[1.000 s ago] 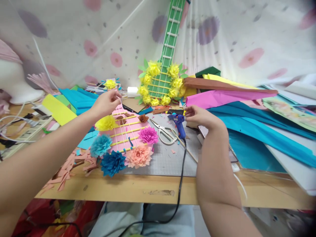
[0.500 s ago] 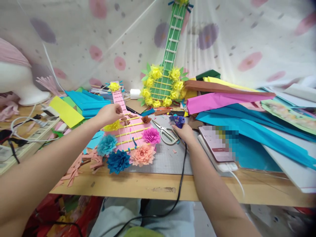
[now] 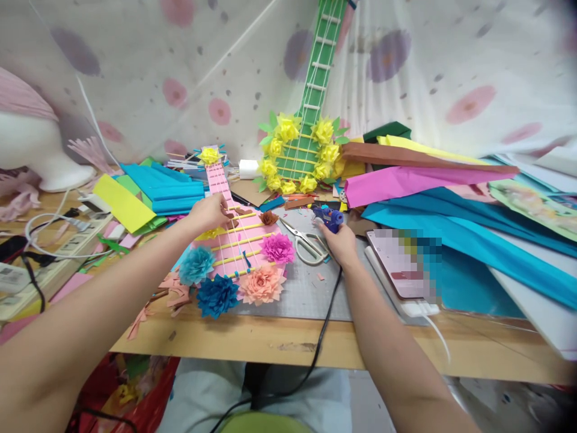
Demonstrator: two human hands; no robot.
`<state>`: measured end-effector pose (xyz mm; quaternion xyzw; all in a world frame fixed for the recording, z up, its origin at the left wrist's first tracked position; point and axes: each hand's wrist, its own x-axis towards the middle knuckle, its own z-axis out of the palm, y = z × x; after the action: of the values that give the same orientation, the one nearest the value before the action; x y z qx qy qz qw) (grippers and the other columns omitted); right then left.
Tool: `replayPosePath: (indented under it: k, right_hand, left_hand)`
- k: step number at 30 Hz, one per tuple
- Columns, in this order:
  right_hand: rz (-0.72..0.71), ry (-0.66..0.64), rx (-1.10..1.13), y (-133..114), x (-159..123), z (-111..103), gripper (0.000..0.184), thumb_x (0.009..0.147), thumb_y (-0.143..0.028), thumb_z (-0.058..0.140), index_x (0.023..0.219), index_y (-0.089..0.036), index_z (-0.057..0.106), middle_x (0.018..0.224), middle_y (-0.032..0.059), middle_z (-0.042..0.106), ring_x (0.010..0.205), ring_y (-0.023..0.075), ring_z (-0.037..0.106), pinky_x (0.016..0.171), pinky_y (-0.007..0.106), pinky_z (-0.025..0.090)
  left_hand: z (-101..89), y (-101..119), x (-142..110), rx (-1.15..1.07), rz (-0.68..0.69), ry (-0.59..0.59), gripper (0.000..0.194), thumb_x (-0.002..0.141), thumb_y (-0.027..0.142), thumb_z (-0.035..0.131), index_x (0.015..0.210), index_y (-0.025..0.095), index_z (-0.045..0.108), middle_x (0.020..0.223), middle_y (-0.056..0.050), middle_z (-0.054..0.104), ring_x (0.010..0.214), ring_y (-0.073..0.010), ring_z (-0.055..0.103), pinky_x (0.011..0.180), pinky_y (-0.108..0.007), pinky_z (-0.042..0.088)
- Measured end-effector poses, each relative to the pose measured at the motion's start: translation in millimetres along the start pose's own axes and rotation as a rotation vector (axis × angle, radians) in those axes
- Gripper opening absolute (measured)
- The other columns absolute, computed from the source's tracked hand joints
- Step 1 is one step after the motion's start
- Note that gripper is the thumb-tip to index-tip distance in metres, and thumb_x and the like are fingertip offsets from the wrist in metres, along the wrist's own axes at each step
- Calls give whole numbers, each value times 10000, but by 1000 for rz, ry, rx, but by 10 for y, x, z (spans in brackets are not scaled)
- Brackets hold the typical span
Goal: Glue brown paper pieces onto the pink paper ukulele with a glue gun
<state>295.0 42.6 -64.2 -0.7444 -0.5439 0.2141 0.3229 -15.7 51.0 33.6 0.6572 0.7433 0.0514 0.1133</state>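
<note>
My left hand is closed, fingertips together, at the upper left of a pink paper guitar. What it pinches, if anything, is hidden; brown paper pieces lie right at the fingertips. Around the guitar's body sit paper flowers: teal, dark blue, peach, magenta and a small brown one. A yellow flower is partly covered by my left hand. To the right, my right hand grips a blue hot glue gun, its black cord trailing toward me. Scissors lie beside it.
Behind leans a green paper guitar ringed with yellow flowers. Folded coloured paper and a phone lie at right. A power strip, paper scraps and a white mannequin head are at left.
My left hand has lowered slightly, bringing its fingertips to the brown pieces on the pink guitar. The right hand still holds the glue gun. The view has shifted a little.
</note>
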Motion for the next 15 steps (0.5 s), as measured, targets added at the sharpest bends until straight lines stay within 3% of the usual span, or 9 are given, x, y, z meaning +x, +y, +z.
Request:
replayPosePath:
  k: [8,15]
  right_hand:
    - [45,-7,-3,9,6,4,447,749,-539,580,876,-118,659,834,153,698,818,286,659,693,337,479]
    - [50,-47,-51,33,25,15,456,747,-545,578,900,-123,659,864,160,694,858,298,662,727,355,482]
  left_hand:
    - [-65,-84,-22,-108,47,21,177,619,321,669,724,219,570,871,-28,727,793,-210,652,556,-269,398]
    - [-58,-99,8,-182,94,-18,151,679,319,622,789,222,658,876,-46,730,805,-216,663,624,-279,441]
